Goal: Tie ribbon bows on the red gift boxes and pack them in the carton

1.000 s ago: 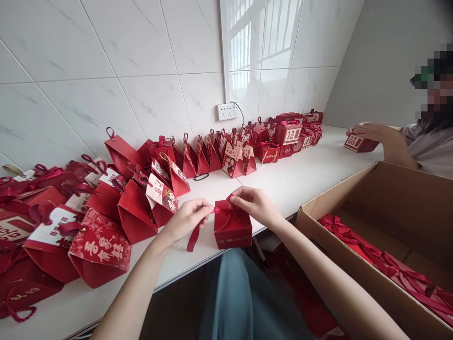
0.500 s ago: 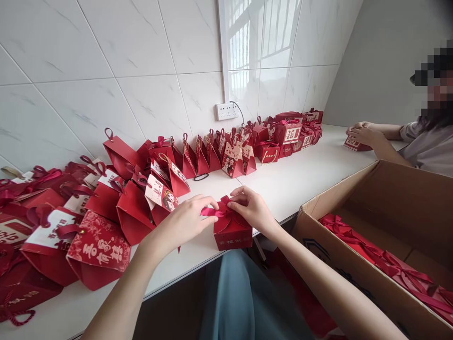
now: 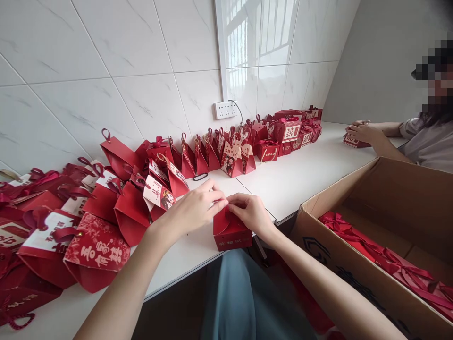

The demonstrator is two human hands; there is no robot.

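A small red gift box with pale lettering on its front stands near the table's front edge, before my body. Over its top, my left hand comes in from the left, thumb and fingers pinched together on the box's ribbon. My right hand pinches the ribbon from the other side, its fingertips meeting those of the left. Most of the ribbon is covered by my fingers, so the shape of its knot cannot be made out.
Several red gift boxes crowd the white table along the tiled wall. An open cardboard carton at right holds ribboned red boxes. Across the table a person's hands rest on another box. A black loop lies behind my left hand.
My two hands have come together over the box. The pink ribbon loop and tail that showed between them are now hidden by the fingers.
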